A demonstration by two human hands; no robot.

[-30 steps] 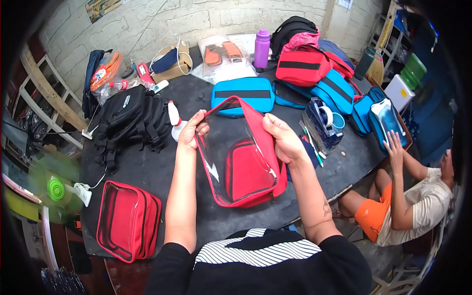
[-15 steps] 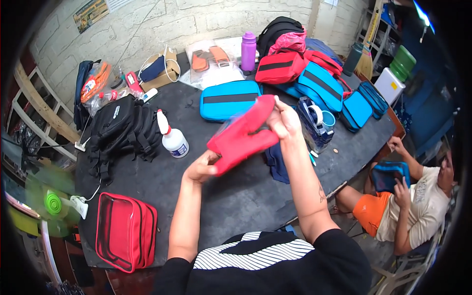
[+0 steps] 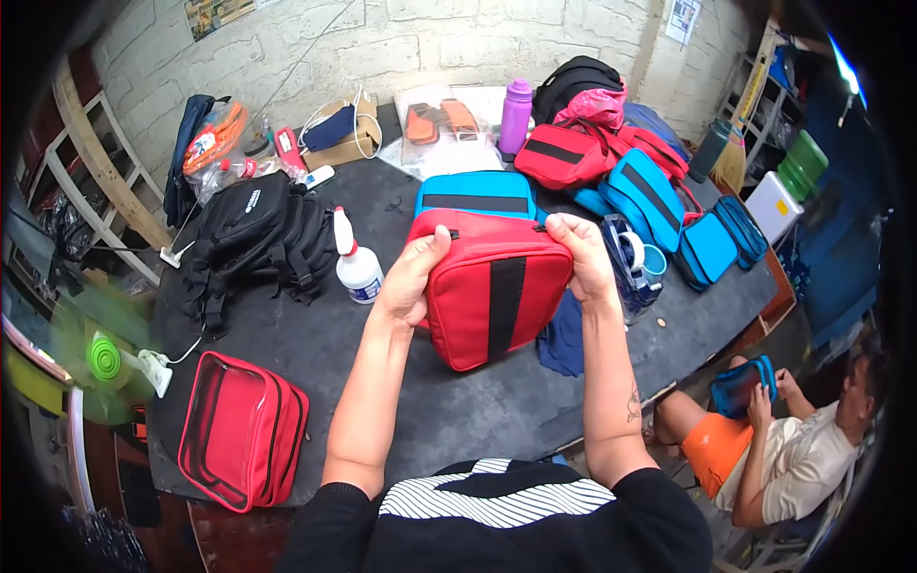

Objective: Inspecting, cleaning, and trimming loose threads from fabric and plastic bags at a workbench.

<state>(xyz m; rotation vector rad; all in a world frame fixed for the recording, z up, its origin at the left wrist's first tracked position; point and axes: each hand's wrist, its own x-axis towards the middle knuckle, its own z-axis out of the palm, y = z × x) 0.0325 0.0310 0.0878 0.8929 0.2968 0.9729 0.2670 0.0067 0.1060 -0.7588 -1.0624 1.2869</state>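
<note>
Held up over the dark table is a red zippered pouch (image 3: 465,310) with a black stripe down its front panel. My left hand (image 3: 413,272) grips its upper left corner, thumb on top. At the opposite top corner my right hand (image 3: 581,256) is closed on it, close to the zipper. The fingers behind the pouch are hidden. Just beyond it lies a blue pouch (image 3: 476,194) with a black stripe, partly covered by the red one. A dark blue cloth (image 3: 562,336) lies below my right wrist.
A white spray bottle (image 3: 358,272) and black backpack (image 3: 253,239) stand left. A clear-fronted red case (image 3: 244,430) sits at the near left edge. Blue pouches (image 3: 707,250), a tape holder (image 3: 630,277) and a purple bottle (image 3: 516,116) are beyond. A seated co-worker (image 3: 798,439) holds a blue pouch at right.
The red pouch was tilted and folded between my hands; now it is upright and full-shaped, its striped front facing me. The co-worker's raised hand has come down to the blue pouch.
</note>
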